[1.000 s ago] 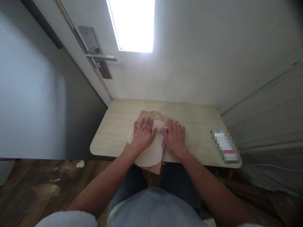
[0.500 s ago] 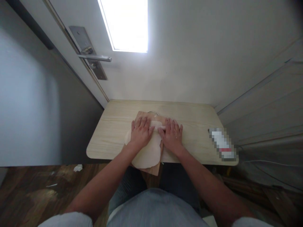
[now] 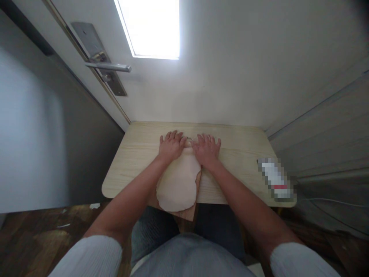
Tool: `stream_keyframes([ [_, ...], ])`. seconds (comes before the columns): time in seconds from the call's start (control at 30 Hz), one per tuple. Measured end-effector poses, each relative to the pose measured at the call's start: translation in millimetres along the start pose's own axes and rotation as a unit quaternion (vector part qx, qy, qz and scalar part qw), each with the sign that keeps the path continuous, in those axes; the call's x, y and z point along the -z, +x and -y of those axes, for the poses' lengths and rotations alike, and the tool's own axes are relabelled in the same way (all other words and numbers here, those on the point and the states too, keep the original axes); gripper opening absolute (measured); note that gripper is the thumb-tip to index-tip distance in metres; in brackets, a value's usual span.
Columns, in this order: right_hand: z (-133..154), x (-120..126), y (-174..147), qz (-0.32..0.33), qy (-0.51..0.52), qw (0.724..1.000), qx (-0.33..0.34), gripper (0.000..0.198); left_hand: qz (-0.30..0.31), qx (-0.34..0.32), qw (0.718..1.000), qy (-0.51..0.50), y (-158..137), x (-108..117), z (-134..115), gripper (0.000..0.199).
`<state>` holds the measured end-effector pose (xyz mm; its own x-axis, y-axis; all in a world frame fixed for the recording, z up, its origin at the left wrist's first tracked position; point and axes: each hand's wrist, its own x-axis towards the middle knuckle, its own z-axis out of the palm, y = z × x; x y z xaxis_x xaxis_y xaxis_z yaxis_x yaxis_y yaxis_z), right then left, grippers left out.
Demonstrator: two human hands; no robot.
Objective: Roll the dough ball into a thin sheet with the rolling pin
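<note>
A thin, flattened sheet of dough [image 3: 178,184] with an uneven rim lies on a wooden cutting board [image 3: 188,214]. The board's metal ring handle [image 3: 189,139] shows at its far end. My left hand [image 3: 172,146] rests palm down at the far left of the dough, fingers spread. Close beside it, my right hand [image 3: 206,149] lies flat at the far right, its fingers also stretched out. Between the thumbs shows a short piece of a pale rod, like a slim rolling pin [image 3: 188,144]; the palms hide the rest.
The board stands on a light wood table [image 3: 236,165], overhanging its near edge. A pixelated object [image 3: 276,180] lies at the table's right end. Behind rises a white door with a lever handle [image 3: 109,67]. Paper scraps [image 3: 95,206] lie on the floor at left.
Both hands have slid forward, away from me, to the board's far end, and the rod between the thumbs has gone with them. More of the dough's surface is uncovered. The view has shifted slightly.
</note>
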<state>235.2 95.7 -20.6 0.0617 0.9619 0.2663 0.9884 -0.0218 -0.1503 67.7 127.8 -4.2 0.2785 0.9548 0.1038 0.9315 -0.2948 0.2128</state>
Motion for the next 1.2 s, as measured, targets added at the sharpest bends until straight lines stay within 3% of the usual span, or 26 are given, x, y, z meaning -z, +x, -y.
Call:
stream_keyframes([
  [0.23,-0.7,-10.2,22.9,-0.001,0.006,1.000,-0.004,0.058,0.014,-0.008,1.000,0.000,22.2,-1.1,7.6,0.056],
  [0.43,-1.0,-6.4,13.0,-0.001,0.007,1.000,0.003,0.058,0.001,-0.015,1.000,-0.001,16.2,-1.8,5.7,0.056],
  [0.7,-0.6,6.5,-33.1,-0.001,0.005,1.000,0.012,0.058,-0.023,-0.015,0.999,0.016,-26.7,2.5,-8.3,0.057],
  [1.0,-5.5,13.3,-101.0,-0.034,0.032,0.998,0.043,0.063,-0.024,-0.034,0.999,0.022,-95.2,3.9,-19.0,0.062],
  [1.2,-8.8,16.8,-116.8,-0.041,0.034,0.997,0.057,0.060,-0.030,-0.038,0.999,0.015,-117.3,3.1,-21.4,0.060],
])
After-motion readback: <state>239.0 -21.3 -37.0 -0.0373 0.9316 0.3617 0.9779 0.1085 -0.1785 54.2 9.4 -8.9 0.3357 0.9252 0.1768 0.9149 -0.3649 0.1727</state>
